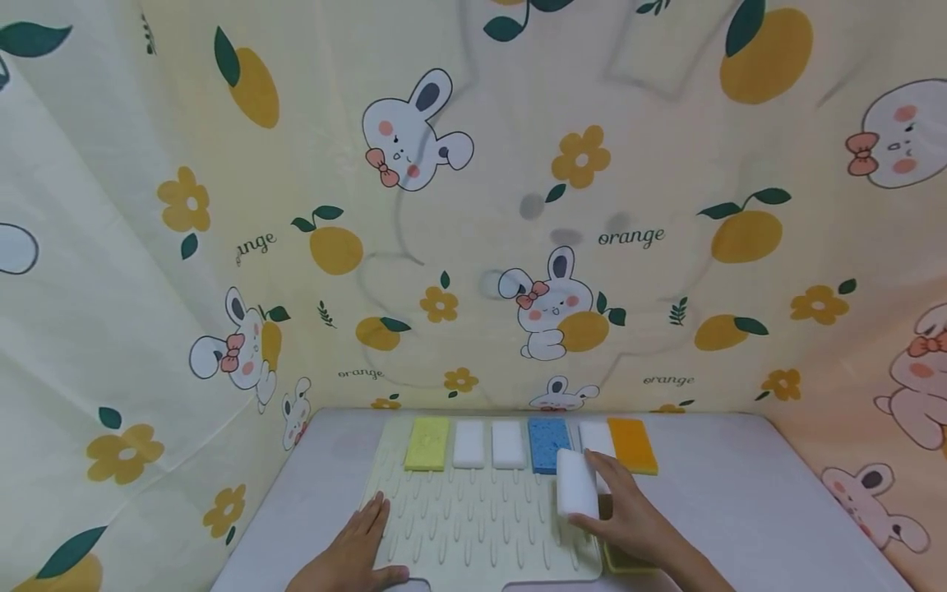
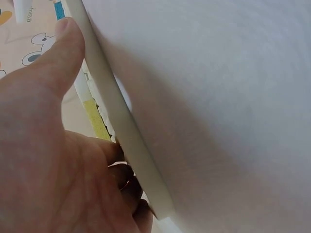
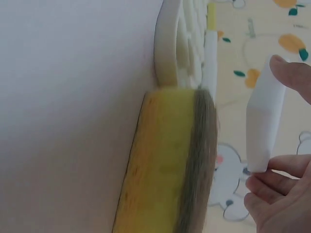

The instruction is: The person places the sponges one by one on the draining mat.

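My right hand (image 1: pixel 629 510) pinches a white sponge (image 1: pixel 577 485) between thumb and fingertips, raised above the right part of a cream ribbed board (image 1: pixel 466 567). The right wrist view shows the same sponge (image 3: pixel 265 116) side-on in the fingers (image 3: pixel 277 187). My left hand (image 1: pixel 351 551) rests on the board's left side, its fingers laid forward and the thumb spread towards the near edge. In the left wrist view that hand (image 2: pixel 63 145) lies along the board's edge (image 2: pixel 121 116). Under the right hand, a thick yellow sponge with a dark scouring layer (image 3: pixel 170 160) is partly hidden.
Along the board's far end lie a yellow sponge (image 1: pixel 427 444), two white sponges (image 1: pixel 469 445) and a blue sponge (image 1: pixel 547 444). Another white sponge (image 1: pixel 596 437) and an orange sponge (image 1: pixel 632 446) lie right of them. A printed curtain (image 1: pixel 473 222) surrounds the grey table (image 1: pixel 725 493).
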### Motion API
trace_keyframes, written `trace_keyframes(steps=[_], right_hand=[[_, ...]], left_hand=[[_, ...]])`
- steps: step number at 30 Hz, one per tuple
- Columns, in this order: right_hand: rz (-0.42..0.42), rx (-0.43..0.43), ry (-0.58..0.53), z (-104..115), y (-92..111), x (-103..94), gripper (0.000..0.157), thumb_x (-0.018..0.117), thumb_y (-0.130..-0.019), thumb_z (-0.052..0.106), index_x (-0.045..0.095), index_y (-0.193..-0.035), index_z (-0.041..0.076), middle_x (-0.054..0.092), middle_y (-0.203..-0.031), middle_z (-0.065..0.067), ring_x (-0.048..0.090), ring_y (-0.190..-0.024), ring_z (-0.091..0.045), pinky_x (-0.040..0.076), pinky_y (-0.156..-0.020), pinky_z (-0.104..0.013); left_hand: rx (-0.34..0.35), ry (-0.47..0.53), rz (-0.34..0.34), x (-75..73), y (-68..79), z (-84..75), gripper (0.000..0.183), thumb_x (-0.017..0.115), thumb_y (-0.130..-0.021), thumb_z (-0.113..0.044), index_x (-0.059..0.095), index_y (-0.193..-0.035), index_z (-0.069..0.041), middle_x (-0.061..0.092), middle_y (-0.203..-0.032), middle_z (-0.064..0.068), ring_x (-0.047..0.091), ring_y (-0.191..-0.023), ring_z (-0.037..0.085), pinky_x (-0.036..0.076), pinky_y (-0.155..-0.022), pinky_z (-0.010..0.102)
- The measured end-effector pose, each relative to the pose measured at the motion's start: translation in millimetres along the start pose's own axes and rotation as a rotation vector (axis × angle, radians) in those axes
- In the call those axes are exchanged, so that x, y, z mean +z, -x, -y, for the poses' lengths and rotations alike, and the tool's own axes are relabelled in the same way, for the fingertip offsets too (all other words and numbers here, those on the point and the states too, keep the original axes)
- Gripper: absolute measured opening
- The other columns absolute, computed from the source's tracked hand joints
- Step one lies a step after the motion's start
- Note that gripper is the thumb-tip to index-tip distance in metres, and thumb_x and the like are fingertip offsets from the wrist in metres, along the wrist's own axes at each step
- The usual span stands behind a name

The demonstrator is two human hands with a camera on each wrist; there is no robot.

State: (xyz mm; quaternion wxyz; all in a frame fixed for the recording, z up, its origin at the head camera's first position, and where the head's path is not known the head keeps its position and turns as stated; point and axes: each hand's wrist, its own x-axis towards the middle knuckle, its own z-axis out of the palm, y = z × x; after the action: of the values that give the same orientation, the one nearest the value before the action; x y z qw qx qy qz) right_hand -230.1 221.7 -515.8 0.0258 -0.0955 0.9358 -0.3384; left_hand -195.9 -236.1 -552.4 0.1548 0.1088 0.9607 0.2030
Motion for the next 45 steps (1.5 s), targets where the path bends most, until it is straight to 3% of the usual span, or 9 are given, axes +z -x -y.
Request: trace_keyframes(steps=[6,19,25,34,41,45], right_hand=[[-0.005,-0.059,-0.008,14,-3,11.5,0.117,0.090,-0.080,0.062,0.034,-0.168,0.010,0.031,-0.170,-0.026,0.041,-0.148,-0.051,0.045,-0.107,-0.077],[-0.040,-0.149,-0.057,41,-15,43.4,0.113,0.093,-0.079,0.057,0.040,-0.165,0.005,0.037,-0.167,-0.026,0.039,-0.151,-0.047,0.042,-0.115,-0.071],[-0.017,-0.192,-0.057,57,-22,55.4,0.112,0.094,-0.079,0.056,0.042,-0.163,0.001,0.039,-0.165,-0.026,0.041,-0.150,-0.047,0.042,-0.116,-0.070],[0.061,-0.197,-0.047,75,-29,71.2,0.115,0.090,-0.081,0.061,0.040,-0.163,0.000,0.039,-0.165,-0.026,0.042,-0.149,-0.046,0.042,-0.116,-0.069],[0.059,-0.299,-0.015,89,-34,85.5,0.114,0.089,-0.083,0.060,0.039,-0.161,-0.008,0.045,-0.160,-0.027,0.045,-0.147,-0.044,0.045,-0.116,-0.065],[0.088,-0.312,0.003,97,-37,96.6,0.115,0.088,-0.083,0.062,0.039,-0.160,-0.008,0.046,-0.159,-0.026,0.045,-0.147,-0.043,0.044,-0.117,-0.063]], left_hand=[[-0.010,-0.012,0.001,-0.1,-1.0,0.1,0.122,0.079,-0.085,-0.068,0.026,-0.166,0.006,0.019,-0.176,0.024,0.017,-0.163,0.045,0.019,-0.129,0.065],[-0.013,-0.017,0.001,1.7,-3.5,3.1,0.123,0.079,-0.084,-0.069,0.026,-0.166,0.006,0.019,-0.176,0.024,0.018,-0.163,0.045,0.020,-0.129,0.066],[-0.029,-0.016,0.004,0.6,-3.0,2.1,0.123,0.080,-0.084,-0.068,0.027,-0.166,0.005,0.020,-0.176,0.023,0.018,-0.163,0.044,0.020,-0.129,0.065],[0.004,-0.006,-0.004,4.4,-4.1,4.3,0.122,0.079,-0.086,-0.068,0.026,-0.166,0.007,0.019,-0.176,0.025,0.018,-0.162,0.046,0.020,-0.129,0.066],[0.008,-0.001,-0.004,3.7,-4.4,5.9,0.123,0.078,-0.086,-0.070,0.025,-0.166,0.008,0.019,-0.176,0.026,0.018,-0.162,0.047,0.020,-0.128,0.067],[-0.011,-0.004,0.002,2.6,-4.1,4.6,0.124,0.078,-0.085,-0.071,0.025,-0.167,0.006,0.019,-0.176,0.024,0.018,-0.162,0.046,0.021,-0.127,0.068]])
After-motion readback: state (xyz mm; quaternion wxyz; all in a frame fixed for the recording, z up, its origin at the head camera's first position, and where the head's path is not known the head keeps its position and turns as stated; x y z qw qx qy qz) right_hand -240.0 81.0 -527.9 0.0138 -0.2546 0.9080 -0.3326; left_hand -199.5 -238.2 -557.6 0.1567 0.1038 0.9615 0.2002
